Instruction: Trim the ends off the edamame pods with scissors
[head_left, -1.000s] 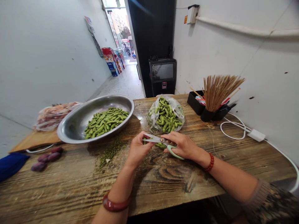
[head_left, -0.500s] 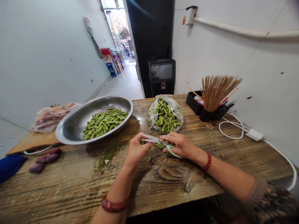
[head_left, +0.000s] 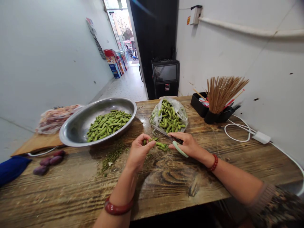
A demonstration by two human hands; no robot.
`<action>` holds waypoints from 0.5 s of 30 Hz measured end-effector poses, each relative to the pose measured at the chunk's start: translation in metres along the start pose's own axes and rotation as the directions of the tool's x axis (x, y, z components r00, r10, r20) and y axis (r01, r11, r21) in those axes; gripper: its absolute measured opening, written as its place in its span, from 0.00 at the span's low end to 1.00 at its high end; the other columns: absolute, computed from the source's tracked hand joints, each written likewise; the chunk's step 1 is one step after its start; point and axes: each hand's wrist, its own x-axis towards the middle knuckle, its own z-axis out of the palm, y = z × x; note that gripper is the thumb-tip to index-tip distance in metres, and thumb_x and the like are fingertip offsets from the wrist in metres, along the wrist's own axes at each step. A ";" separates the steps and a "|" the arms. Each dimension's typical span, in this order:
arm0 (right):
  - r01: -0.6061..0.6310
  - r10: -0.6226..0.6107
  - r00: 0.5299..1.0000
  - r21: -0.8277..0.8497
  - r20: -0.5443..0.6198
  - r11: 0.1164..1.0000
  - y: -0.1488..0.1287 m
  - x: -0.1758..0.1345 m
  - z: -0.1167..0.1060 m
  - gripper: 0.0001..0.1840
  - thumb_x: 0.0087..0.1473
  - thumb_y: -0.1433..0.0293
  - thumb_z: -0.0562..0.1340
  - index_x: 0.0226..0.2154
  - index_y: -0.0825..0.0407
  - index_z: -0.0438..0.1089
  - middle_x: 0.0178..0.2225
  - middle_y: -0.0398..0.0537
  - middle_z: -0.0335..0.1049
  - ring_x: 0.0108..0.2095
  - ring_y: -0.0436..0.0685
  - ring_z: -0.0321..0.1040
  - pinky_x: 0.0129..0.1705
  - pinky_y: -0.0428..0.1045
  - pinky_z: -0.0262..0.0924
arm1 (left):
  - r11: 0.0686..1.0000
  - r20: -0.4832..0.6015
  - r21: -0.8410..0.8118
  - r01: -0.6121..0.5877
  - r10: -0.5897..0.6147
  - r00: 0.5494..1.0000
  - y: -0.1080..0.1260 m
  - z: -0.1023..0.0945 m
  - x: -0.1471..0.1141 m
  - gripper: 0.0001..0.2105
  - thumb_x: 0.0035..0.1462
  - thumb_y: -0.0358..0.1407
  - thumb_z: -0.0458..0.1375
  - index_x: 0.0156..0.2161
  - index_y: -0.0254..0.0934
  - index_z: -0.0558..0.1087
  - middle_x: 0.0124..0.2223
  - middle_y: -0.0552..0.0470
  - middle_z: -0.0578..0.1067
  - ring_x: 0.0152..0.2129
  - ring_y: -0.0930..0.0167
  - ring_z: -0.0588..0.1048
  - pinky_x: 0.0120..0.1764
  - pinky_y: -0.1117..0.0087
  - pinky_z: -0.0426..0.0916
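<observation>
Between thumb and fingers, my left hand (head_left: 142, 149) pinches a green edamame pod (head_left: 153, 140). My right hand (head_left: 186, 144) is closed on scissors with pale green handles (head_left: 180, 149), their blades pointing up and left, away from the pod. A few loose edamame pods (head_left: 161, 146) lie on the wood between my hands. Just beyond is a clear plastic bag (head_left: 183, 114) filled with more pods. At the left a steel basin (head_left: 72, 126) holds a heap of edamame (head_left: 109, 123). Small green trimmings (head_left: 112, 157) are scattered beside my left hand.
Purple oval vegetables (head_left: 55, 160) and a blue cloth (head_left: 11, 169) lie at left. Behind the basin is bagged meat-like food (head_left: 55, 117) on a board. Skewers (head_left: 222, 95) stand in a black holder at right, near a white cable with an adapter (head_left: 261, 137).
The scissors have moved off the pod in my left hand; their blades now point toward the bag. My right hand has shifted slightly right, and the loose pods show more.
</observation>
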 end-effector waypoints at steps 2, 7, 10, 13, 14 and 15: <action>0.002 -0.002 1.000 -0.007 0.018 1.000 -0.003 0.000 -0.001 0.24 0.48 0.61 0.67 0.48 0.53 0.70 0.34 0.49 0.72 0.32 0.54 0.69 0.36 0.49 0.65 | 0.997 0.012 -0.070 0.042 -0.041 0.999 0.002 0.000 0.000 0.11 0.45 0.36 0.66 0.28 0.36 0.66 0.19 0.62 0.60 0.14 0.82 0.54 0.18 0.80 0.48; 0.027 -0.026 0.998 -0.017 0.053 0.999 -0.013 0.001 -0.002 0.29 0.46 0.63 0.69 0.51 0.52 0.66 0.35 0.48 0.68 0.31 0.52 0.65 0.35 0.48 0.63 | 0.964 0.060 -0.239 0.115 -0.103 0.993 0.006 0.000 0.001 0.13 0.49 0.40 0.64 0.30 0.37 0.64 0.18 0.63 0.61 0.12 0.82 0.54 0.14 0.82 0.45; 0.071 -0.066 0.994 -0.051 0.092 0.996 -0.017 0.000 -0.004 0.31 0.46 0.62 0.69 0.53 0.52 0.64 0.38 0.50 0.67 0.35 0.54 0.65 0.38 0.50 0.63 | 0.944 0.069 -0.296 0.143 -0.129 0.989 0.007 0.000 0.002 0.14 0.47 0.40 0.65 0.30 0.36 0.63 0.21 0.61 0.66 0.11 0.83 0.56 0.13 0.83 0.47; 0.118 -0.106 0.987 -0.092 0.124 0.989 -0.020 -0.001 -0.006 0.33 0.47 0.60 0.68 0.54 0.52 0.62 0.38 0.50 0.67 0.36 0.55 0.64 0.40 0.51 0.63 | 0.931 0.086 -0.322 0.170 -0.150 0.985 0.006 0.002 0.001 0.16 0.47 0.41 0.65 0.30 0.36 0.62 0.21 0.61 0.66 0.10 0.84 0.55 0.12 0.84 0.47; 0.129 -0.114 0.984 -0.108 0.134 0.986 -0.020 -0.001 -0.006 0.33 0.48 0.59 0.68 0.54 0.52 0.62 0.38 0.50 0.67 0.36 0.56 0.64 0.40 0.51 0.63 | 0.929 0.094 -0.327 0.175 -0.153 0.984 0.006 0.004 0.000 0.16 0.47 0.41 0.65 0.30 0.37 0.62 0.20 0.62 0.66 0.10 0.84 0.55 0.11 0.84 0.47; 0.138 -0.120 0.983 -0.124 0.141 0.983 -0.020 -0.001 -0.006 0.33 0.48 0.59 0.67 0.55 0.52 0.62 0.38 0.51 0.67 0.36 0.56 0.64 0.40 0.51 0.63 | 0.927 0.103 -0.330 0.180 -0.154 0.983 0.006 0.005 0.000 0.16 0.47 0.42 0.65 0.29 0.36 0.61 0.20 0.62 0.67 0.10 0.84 0.55 0.11 0.84 0.48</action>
